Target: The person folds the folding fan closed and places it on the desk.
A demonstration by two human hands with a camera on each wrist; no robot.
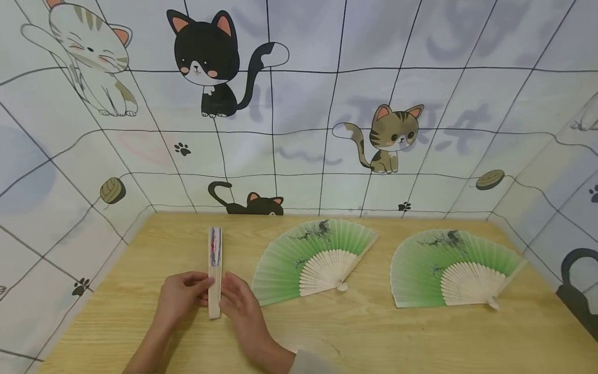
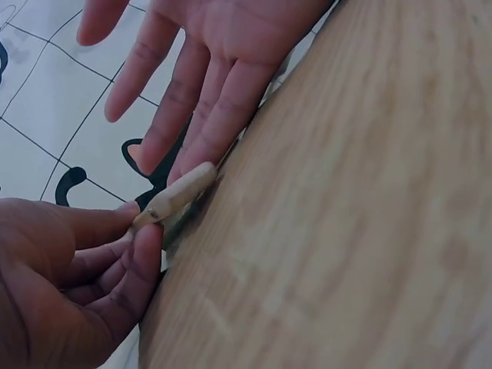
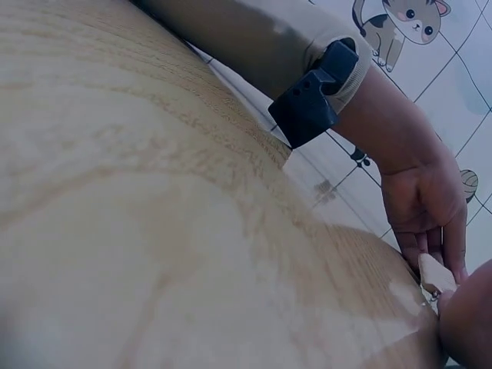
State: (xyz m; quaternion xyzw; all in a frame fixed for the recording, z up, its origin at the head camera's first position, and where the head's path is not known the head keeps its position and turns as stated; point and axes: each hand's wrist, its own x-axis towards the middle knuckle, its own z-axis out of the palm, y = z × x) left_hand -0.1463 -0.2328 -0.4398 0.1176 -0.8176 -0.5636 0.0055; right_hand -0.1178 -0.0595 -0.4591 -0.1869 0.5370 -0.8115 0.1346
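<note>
A folded hand fan [image 1: 214, 291], pale with a strip of printed colour near its far end, stands lengthwise at the left part of the table. My left hand [image 1: 179, 297] pinches it from the left between thumb and fingers. On the fan's other side is my right hand [image 1: 245, 318], its fingers extended along the right edge. In the left wrist view the fan's rivet end [image 2: 181, 196] points toward the camera, with the right palm [image 2: 238, 31] facing it. The right wrist view catches the same end [image 3: 435, 274] next to the left fingers.
An opened green fan [image 1: 280, 272] with a dark branch print lies right of my hands. Farther right is a second opened green fan [image 1: 416, 278]. Both rest on the wooden table [image 1: 374, 337]. A cat-patterned cloth [image 1: 308, 104] rises behind the table and along its sides.
</note>
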